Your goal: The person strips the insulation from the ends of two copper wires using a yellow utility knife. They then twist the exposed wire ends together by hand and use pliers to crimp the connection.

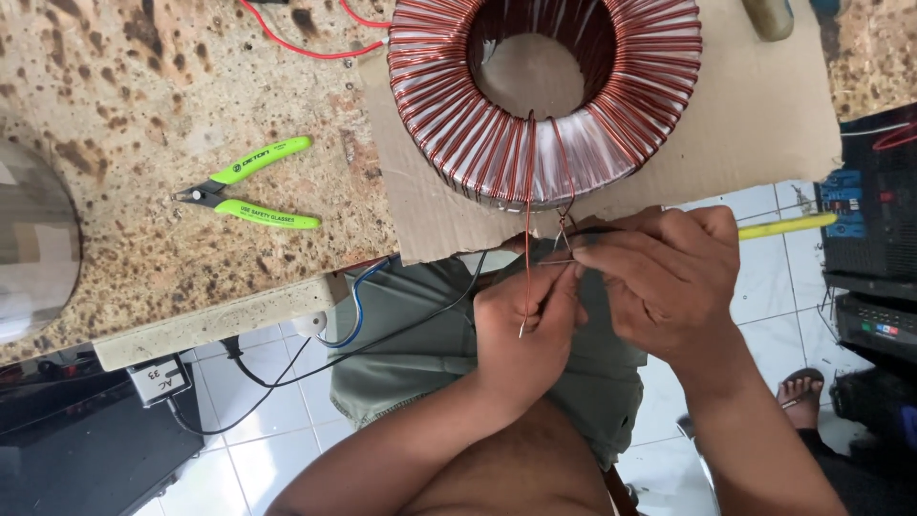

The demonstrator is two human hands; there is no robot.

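Note:
A large ring-shaped coil (544, 91) wound with copper wire over a white core rests on a sheet of cardboard (764, 124) at the counter's edge. A copper wire end (527, 248) hangs down from the coil's front. My left hand (523, 334) pinches this wire below the counter edge. My right hand (669, 282) is pressed against the left one, its fingertips on a thin wire by a black lead (587, 232). Both hands are over my lap.
Green-handled cutters (250, 186) lie on the speckled stone counter (124, 105) to the left. Red wires (306, 48) run behind the coil. A yellow-handled tool (788, 225) and black electronic boxes (874, 229) are at the right. Cables hang under the counter over white floor tiles.

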